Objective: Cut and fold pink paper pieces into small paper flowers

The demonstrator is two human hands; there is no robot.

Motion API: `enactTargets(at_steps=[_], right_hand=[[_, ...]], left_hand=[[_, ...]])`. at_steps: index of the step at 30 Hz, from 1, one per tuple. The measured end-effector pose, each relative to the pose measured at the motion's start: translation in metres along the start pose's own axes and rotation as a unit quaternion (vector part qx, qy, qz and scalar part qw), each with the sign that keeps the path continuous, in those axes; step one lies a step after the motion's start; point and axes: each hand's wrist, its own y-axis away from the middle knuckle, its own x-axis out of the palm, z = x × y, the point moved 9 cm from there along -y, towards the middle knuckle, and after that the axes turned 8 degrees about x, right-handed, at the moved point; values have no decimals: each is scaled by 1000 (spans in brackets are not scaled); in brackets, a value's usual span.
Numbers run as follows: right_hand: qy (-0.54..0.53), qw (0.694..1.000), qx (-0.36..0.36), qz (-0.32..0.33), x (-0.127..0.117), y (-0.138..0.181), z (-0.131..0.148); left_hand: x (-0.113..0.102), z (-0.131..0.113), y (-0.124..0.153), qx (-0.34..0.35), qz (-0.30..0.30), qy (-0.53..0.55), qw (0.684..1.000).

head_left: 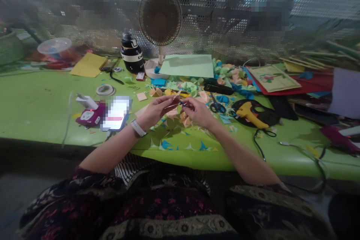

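My left hand (160,108) and my right hand (197,113) meet above the middle of the littered table, fingertips almost together. Between the right thumb and fingers sits a small dark-blue thing (181,103), too small to name. The left fingers are pinched, and what they hold, if anything, I cannot make out. Under and around both hands lie paper scraps (165,144) in blue, white and peach. Just right of my right hand rest dark-handled scissors (218,107). A yellow glue gun (251,114) lies on a black mat farther right.
A lit phone (116,113), a purple power strip (91,116) and a tape roll (105,90) are on the left. Behind stand a bottle (132,54) and a fan (160,15). Green paper (187,65) lies at the back, coloured sheets (274,78) at right, with cables near the edge.
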Motion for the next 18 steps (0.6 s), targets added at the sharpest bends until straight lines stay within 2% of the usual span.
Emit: enactTargets(at_steps=[5,11,15,18], right_hand=[[36,999,-30,4,-1,3,8],[54,998,-27,-1,-2,2,7],[64,997,-29,3,3,1,6],[30,999,-15,8,8,1,3]], left_hand=[[-1,2,-1,-3,5,8,1000],[3,2,1,-7,22,10,1000],[-1,4,1,3,-2,1,1000],[-4,6,0,12,-22,0,1000]])
